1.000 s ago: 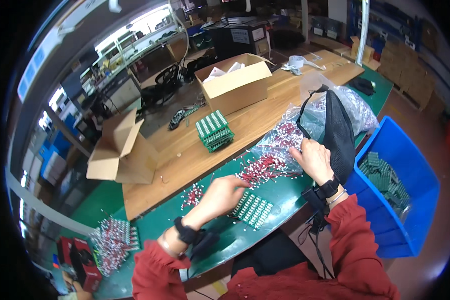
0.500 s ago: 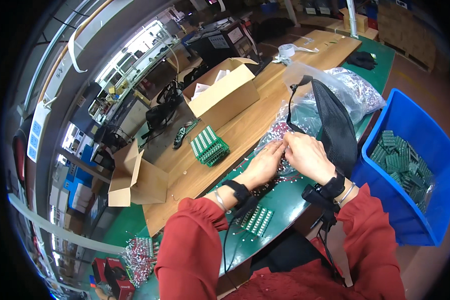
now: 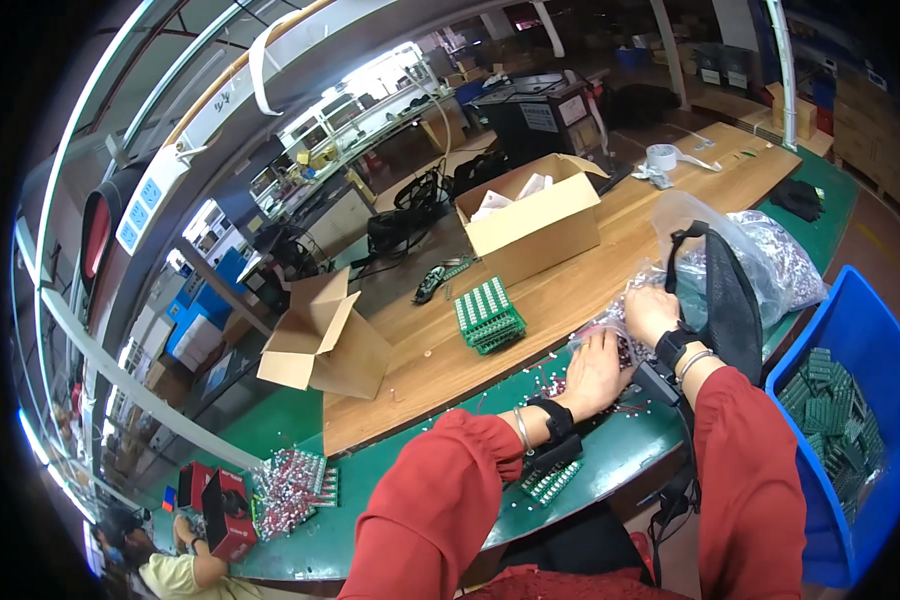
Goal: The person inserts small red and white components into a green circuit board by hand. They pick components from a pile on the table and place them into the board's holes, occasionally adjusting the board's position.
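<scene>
My left hand (image 3: 595,372) lies flat, fingers spread, on a heap of small red and white components (image 3: 622,345) on the green mat (image 3: 440,500). Just beyond it my right hand (image 3: 650,305) has its fingers curled on the mouth of a clear plastic bag (image 3: 770,250) filled with the same components. A black strap bag (image 3: 727,300) stands against my right wrist. A small green circuit board (image 3: 550,483) lies under my left forearm. Both wrists carry black bands.
A stack of green boards (image 3: 488,315) and two open cardboard boxes (image 3: 530,215) (image 3: 320,335) sit on the wooden top. A blue bin (image 3: 870,330) of green boards stands at right. At lower left are more components (image 3: 290,490), red boxes (image 3: 220,500) and another person (image 3: 170,572).
My left hand has left the green board near the front edge and moved right onto the component heap beside my right hand. The view has swung left and up.
</scene>
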The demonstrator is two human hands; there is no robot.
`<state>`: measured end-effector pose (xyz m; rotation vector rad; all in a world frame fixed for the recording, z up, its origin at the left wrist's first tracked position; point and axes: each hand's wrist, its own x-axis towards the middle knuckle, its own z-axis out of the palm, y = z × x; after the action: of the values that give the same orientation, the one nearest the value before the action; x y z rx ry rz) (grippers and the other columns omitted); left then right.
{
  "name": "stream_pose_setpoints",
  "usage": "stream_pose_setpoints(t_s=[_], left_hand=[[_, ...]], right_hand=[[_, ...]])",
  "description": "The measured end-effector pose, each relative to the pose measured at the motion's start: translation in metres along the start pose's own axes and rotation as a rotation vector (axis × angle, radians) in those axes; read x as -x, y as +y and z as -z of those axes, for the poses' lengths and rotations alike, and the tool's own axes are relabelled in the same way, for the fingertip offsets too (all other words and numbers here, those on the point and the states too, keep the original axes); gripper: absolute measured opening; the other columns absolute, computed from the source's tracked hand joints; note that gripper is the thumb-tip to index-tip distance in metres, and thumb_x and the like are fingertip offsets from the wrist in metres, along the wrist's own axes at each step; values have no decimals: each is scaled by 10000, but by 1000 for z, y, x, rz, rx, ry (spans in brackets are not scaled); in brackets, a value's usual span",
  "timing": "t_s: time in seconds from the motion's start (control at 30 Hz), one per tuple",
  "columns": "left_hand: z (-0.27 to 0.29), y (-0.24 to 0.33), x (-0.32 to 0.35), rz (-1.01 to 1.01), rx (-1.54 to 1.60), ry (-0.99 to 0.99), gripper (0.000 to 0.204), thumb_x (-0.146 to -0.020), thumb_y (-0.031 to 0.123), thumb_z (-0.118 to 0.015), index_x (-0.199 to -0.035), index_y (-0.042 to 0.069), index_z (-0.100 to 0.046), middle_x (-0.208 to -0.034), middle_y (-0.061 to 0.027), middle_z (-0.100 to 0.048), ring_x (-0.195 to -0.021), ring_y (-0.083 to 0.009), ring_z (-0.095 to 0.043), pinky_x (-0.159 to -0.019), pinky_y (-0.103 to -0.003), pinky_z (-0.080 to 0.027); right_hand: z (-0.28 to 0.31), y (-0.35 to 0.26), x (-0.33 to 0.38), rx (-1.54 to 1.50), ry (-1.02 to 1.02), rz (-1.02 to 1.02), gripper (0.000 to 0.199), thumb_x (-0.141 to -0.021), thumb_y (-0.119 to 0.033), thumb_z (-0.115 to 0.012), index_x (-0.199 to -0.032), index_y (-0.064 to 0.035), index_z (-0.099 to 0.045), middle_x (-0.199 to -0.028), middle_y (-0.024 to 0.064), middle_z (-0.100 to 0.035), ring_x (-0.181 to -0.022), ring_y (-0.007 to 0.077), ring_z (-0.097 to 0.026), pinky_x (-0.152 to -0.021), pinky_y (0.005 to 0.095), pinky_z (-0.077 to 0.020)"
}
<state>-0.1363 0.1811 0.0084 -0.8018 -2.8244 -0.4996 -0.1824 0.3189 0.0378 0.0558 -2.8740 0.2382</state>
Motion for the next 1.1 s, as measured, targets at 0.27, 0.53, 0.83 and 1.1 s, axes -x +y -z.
stream_pose_setpoints(t_s=[0.27,0.53,0.83,1.1], left_hand=[[-3,11,-13,190,189,-90,904,-765,180,-677,-1486,119,-135,-1349,-320,-373,-1230,-469,-405,-1052,-479,-357],[-18,2,-23,201,314,-60,1000,-670,172,-742,-1468,40,-153,-1367,-314,-338,-1234,-480,-378,-1036,-479,-372],[-25,-10,-38,337,678,177,927,-606,392,-836,-1328,-2,-409,-1241,-257,-531,-1158,-368,-519,-982,-407,-422],[-36,-38,-49,213,872,220,580,-686,220,-757,-1186,22,-541,-1064,-162,-645,-988,-275,-618,-869,-355,-480]], right_hand=[[-4,11,-10,81,19,-124,186,-752,-160,-657,-888,-46,-714,-938,169,-692,-918,330,-672,-749,401,-559],[2,17,-13,7,41,-180,155,-802,-115,-560,-842,-17,-673,-905,207,-680,-887,357,-669,-754,444,-541],[13,11,-15,-453,145,22,204,-835,-159,-551,-872,30,-618,-850,289,-624,-862,448,-608,-728,492,-483],[14,-11,-7,-503,391,284,80,-853,-58,-501,-813,11,-507,-805,221,-573,-786,420,-559,-668,480,-438]])
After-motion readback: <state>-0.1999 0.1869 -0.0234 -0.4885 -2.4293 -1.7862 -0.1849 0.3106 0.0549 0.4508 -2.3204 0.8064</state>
